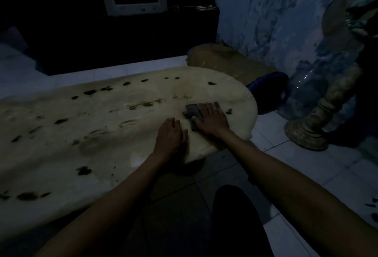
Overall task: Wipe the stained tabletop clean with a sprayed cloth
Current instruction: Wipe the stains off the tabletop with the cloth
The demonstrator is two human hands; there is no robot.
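right hand (212, 119) flat on half-hidden cloth (192, 112); left hand (169, 138) flat on stained tabletop (102, 113)

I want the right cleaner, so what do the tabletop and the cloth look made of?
Tabletop: probably polished stone such as marble, pale cream, cloudy, with a faint sheen and a thick rounded edge. Cloth: dark, soft folded fabric, flattened under the right hand; weave too dim to tell.
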